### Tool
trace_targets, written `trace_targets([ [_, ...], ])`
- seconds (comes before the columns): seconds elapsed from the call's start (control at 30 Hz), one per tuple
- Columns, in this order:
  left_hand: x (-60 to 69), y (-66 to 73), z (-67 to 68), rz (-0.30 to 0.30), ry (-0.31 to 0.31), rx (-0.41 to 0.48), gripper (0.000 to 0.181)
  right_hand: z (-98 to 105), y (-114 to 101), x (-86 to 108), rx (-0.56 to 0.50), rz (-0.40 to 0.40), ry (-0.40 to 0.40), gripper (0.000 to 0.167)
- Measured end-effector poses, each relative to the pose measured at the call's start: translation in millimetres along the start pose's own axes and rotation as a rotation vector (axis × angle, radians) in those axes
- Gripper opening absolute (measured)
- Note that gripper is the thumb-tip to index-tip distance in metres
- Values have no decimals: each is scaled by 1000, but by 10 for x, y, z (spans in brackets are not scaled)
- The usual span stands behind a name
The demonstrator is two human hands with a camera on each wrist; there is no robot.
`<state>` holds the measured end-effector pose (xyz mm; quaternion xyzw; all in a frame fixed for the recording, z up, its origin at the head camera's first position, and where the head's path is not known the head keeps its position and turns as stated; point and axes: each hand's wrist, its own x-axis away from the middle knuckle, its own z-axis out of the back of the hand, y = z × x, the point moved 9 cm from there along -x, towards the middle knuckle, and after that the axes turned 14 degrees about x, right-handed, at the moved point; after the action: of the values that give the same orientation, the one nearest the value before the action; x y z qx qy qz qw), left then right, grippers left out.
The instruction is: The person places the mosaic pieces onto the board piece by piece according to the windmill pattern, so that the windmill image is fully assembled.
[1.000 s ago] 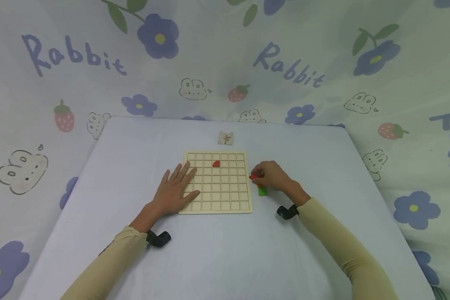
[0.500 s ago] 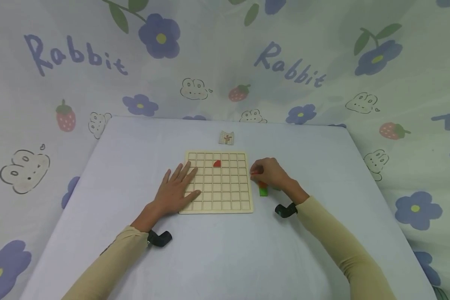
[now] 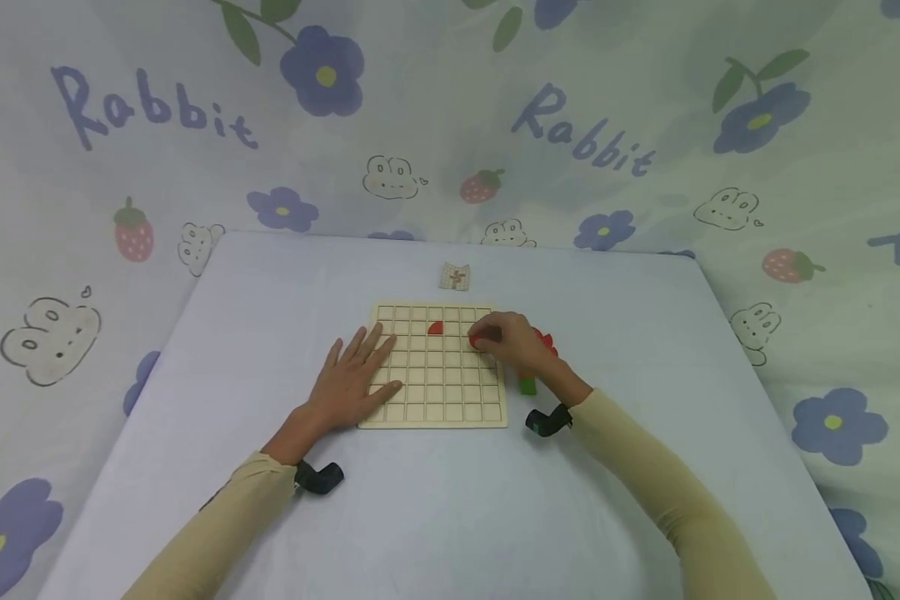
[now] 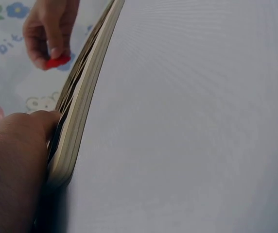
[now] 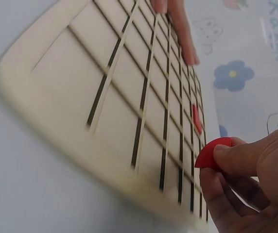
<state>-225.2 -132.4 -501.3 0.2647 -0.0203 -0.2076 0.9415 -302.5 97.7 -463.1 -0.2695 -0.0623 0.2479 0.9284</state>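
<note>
A square wooden grid board (image 3: 435,392) lies flat on the white table. My left hand (image 3: 348,387) rests on its left side, fingers spread and straight. Above the board's upper right part, my right hand (image 3: 513,340) pinches a red quarter-circle piece (image 5: 211,154) between thumb and fingers; the right wrist view shows its rounded edge. A second red quarter-circle piece (image 3: 436,328) sits in a cell of the second row from the top. In the left wrist view the board's edge (image 4: 83,102) runs beside my left hand, and the pinched piece appears beyond it.
Just right of the board lie a green piece (image 3: 527,387) and several red pieces (image 3: 546,340), partly hidden by my right hand and wrist. A small patterned card (image 3: 455,277) lies behind the board. A printed cloth (image 3: 450,108) hangs past the table's far edge.
My right hand has moved left from the loose pieces to over the board, carrying the red quarter-circle piece. The red pieces beside the board have come into view. My left hand stays put.
</note>
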Motion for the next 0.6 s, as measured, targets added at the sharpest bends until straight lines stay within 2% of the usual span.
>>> trace_targets([
  [0.17, 5, -17, -14, 2, -7, -7, 80, -84, -202, -126, -83, 36, 17, 14],
  [0.3, 2, -14, -18, 5, -10, -8, 79, -135, -315, -216, -104, 64, 43, 10],
  [0.43, -2, -28, -24, 7, -13, -9, 79, -202, -336, -295, -105, 47, 61, 6],
  [0.6, 7, -35, -23, 7, -10, -12, 79, -281, -346, -344, -47, 2, 71, 3],
])
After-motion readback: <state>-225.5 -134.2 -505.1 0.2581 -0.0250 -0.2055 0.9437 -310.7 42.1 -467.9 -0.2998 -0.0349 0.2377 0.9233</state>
